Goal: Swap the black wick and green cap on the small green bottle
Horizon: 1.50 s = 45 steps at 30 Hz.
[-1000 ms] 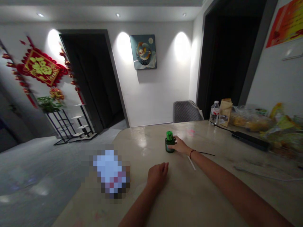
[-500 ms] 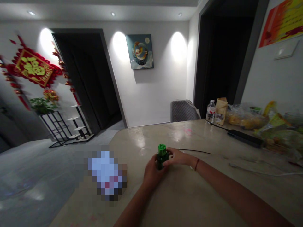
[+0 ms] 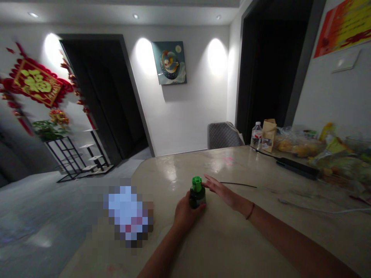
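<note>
Noting left hand (image 3: 187, 214) closed narrowly around a dark bottle with green cap (image 3: 197, 195), mid-way across the pale tabletop (image 3: 171, 170); bottle base contact with the surface cannot be confirmed. Right hand (image 3: 222, 192) open wide, holding nothing, fingertips just beside the cap

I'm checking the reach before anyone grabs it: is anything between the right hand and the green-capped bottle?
Nothing visible stands between them. The right hand is open, its fingers right beside the green-capped bottle, with no object in the gap. The left hand holds the bottle's near side, not the side facing the right hand.
</note>
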Motion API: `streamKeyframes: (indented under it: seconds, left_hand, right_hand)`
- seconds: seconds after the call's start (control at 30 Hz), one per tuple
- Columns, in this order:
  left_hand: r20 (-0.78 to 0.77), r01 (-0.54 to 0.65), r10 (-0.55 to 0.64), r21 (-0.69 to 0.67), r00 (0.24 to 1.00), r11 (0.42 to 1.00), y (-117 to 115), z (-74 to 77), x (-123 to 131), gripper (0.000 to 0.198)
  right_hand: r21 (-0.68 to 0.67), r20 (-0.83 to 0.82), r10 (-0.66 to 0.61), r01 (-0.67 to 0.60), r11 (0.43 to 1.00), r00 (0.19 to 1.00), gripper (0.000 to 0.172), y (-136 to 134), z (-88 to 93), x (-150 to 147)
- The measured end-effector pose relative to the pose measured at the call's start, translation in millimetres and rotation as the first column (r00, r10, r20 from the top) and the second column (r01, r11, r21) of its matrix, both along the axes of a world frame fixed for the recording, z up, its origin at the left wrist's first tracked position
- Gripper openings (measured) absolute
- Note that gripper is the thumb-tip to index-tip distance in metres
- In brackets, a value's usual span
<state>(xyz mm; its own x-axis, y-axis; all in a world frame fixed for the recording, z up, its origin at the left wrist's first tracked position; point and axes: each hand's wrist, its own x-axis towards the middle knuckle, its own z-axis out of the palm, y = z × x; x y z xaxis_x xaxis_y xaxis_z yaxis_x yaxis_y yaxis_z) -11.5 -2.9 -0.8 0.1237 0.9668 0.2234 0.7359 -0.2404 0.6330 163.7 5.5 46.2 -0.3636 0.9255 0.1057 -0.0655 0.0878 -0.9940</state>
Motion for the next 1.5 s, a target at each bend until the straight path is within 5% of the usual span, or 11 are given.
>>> streamKeyframes:
  seconds: [0.3,0.47,0.7,0.8,0.87,0.93,1.03,1.1,1.23,1.5]
  left_hand:
    - [0.014,0.009,-0.009,0.007,1.0,1.0,2.4,-2.4,-0.9,0.055]
    - [0.028,0.005,-0.006,0.005,1.0,1.0,3.8,-3.5,-1.7,0.055]
    - [0.058,-0.021,0.022,-0.027,0.998,0.999,0.2,2.1,1.6,0.054]
    - [0.048,-0.021,0.022,-0.032,0.999,0.999,-0.7,3.2,1.7,0.055]
    - [0.033,-0.012,0.013,-0.041,0.999,0.999,-0.5,3.2,1.0,0.056]
    - [0.013,-0.005,0.005,-0.048,1.0,0.999,0.2,2.4,0.3,0.056]
    - [-0.016,-0.003,0.003,-0.033,1.0,0.999,1.8,-0.2,-0.6,0.055]
    - [-0.032,-0.013,0.013,-0.005,0.999,1.0,2.8,-2.2,-0.9,0.055]
    - [-0.068,-0.021,0.023,0.027,0.997,0.999,3.1,-4.0,-0.7,0.057]
    - [-0.051,-0.012,0.013,0.028,0.999,1.0,0.9,-0.4,0.7,0.052]
  right_hand:
    - [-0.034,-0.069,-0.186,0.184,0.982,0.98,0.06,-0.6,-3.4,7.4]
    - [-0.115,-0.176,-0.087,0.068,0.991,0.981,0.055,0.0,-5.5,4.1]
    - [-0.058,-0.054,-0.254,0.251,0.966,0.966,0.047,13.4,-11.5,16.7]
    - [0.102,0.165,-0.32,0.307,0.946,0.933,0.039,25.7,-16.3,26.1]
    - [0.294,0.422,-0.436,0.335,0.895,0.795,0.034,34.2,-20.8,37.3]
    - [0.465,0.667,-0.526,0.257,0.847,0.528,0.032,40.7,-26.4,52.1]
    - [0.493,0.85,-0.508,0.127,0.861,0.141,0.032,44.4,-35.3,75.1]
    - [0.475,0.872,-0.485,0.128,0.871,0.069,0.026,43.7,-39.7,86.4]
    - [0.475,0.869,-0.488,0.148,0.868,0.074,0.024,41.2,-42.8,94.6]
    - [0.367,0.892,-0.386,0.121,0.922,0.236,0.015,38.2,-43.8,83.3]
